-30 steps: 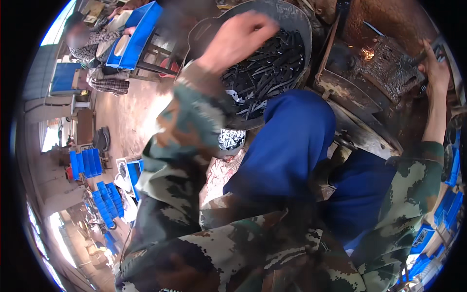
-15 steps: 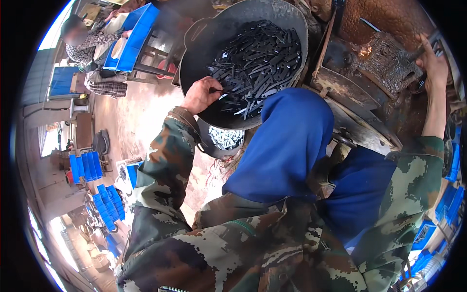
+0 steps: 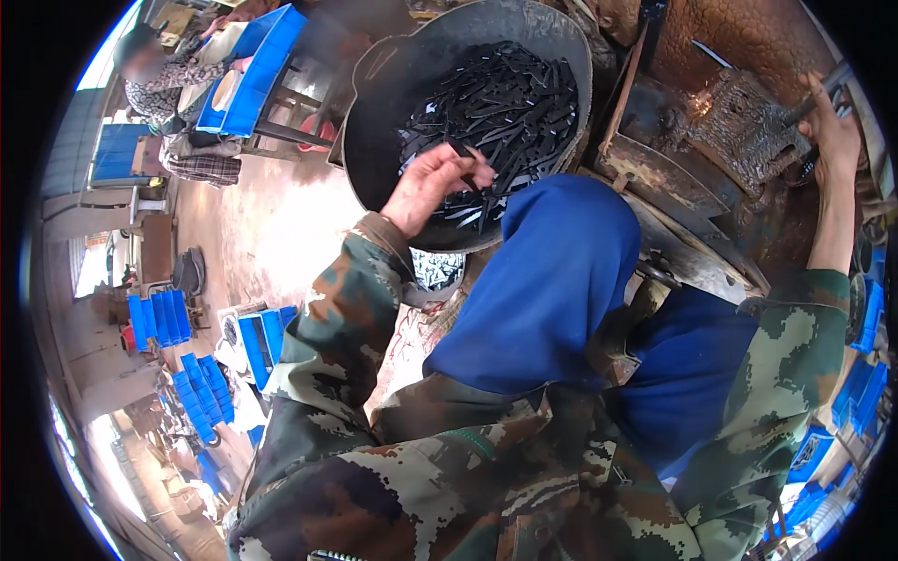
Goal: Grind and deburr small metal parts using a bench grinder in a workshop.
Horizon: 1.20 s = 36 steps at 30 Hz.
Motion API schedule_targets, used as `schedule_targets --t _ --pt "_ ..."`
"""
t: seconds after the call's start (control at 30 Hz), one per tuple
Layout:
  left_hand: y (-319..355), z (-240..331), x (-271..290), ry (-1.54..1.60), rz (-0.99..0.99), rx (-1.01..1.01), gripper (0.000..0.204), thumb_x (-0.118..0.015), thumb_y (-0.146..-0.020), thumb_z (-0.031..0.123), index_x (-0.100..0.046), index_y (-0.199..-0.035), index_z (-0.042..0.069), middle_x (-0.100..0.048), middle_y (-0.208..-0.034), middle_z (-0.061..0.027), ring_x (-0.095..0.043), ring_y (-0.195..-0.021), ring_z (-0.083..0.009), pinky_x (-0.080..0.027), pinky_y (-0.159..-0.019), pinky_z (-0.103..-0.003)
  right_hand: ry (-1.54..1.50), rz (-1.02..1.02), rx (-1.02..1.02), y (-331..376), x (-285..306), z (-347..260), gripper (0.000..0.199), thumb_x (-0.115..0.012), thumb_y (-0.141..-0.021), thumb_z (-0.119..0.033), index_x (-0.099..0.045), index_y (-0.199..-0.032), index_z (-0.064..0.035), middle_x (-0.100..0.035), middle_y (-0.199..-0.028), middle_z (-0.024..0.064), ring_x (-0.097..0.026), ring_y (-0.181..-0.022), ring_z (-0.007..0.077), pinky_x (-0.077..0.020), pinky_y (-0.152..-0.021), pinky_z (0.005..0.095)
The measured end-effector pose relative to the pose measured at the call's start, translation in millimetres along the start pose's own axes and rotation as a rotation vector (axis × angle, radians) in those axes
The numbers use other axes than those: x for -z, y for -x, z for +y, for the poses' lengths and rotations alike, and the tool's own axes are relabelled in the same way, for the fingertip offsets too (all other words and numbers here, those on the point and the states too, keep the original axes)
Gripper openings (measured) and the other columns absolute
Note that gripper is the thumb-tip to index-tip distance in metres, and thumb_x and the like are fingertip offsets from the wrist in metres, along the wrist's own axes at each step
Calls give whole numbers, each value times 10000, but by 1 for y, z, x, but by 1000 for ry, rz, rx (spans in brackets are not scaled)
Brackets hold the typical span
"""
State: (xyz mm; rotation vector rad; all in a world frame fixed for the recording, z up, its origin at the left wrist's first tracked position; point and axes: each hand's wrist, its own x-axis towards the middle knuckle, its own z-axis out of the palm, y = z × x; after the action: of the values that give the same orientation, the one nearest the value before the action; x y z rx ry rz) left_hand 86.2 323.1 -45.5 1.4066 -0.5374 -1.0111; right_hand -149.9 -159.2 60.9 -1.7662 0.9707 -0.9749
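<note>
So the left hand has slid in from the left rim of the tub since half a second ago, and it's now over the dark strips piled inside. Fingers are half curled, but with the blur I can't tell if they've got one. Right hand is wrapped round a bar beside a grimy metal block.

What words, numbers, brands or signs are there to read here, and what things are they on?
None that I can read.
Sack: reddish marks, too blurred to tell whether they are letters.
Tub, machine, blue bins: no readable writing shows.
</note>
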Motion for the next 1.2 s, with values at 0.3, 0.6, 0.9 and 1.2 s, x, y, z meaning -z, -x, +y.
schedule_targets --t 0.3,0.6,0.9,1.2 --pt "-3 12 1 -123 214 -122 182 -560 -981 179 -668 -1027 40 -610 -779 20 -520 -719 -75 -425 -672 -237 19 8 6 2 -4 -4 347 -723 -897 -374 -732 -1095 -90 -371 -611 -100 -356 -541 20 -382 -521 196" --pt "5 -18 14 -1099 61 -29 307 -723 -787 202 -705 -1073 91 -713 -917 -177 -678 -893 -373 -535 -788 -434 -8 11 8 4 -7 -6 335 -722 -901 -365 -733 -1087 -87 -370 -597 -97 -360 -530 26 -386 -517 199" --pt "4 18 23 -1000 265 30 240 -637 -824 29 -684 -1058 12 -692 -787 -78 -649 -682 -144 -519 -653 -312 9 9 9 -2 -2 -2 334 -726 -897 -360 -731 -1074 -77 -335 -586 -102 -352 -518 25 -380 -506 198" --pt "-8 16 31 -465 434 -205 152 -589 -908 60 -642 -1033 -8 -694 -900 -52 -608 -870 -89 -481 -820 -248 -14 6 -6 2 -4 -5 343 -738 -883 -373 -735 -1060 -80 -365 -596 -89 -376 -522 29 -405 -506 205"
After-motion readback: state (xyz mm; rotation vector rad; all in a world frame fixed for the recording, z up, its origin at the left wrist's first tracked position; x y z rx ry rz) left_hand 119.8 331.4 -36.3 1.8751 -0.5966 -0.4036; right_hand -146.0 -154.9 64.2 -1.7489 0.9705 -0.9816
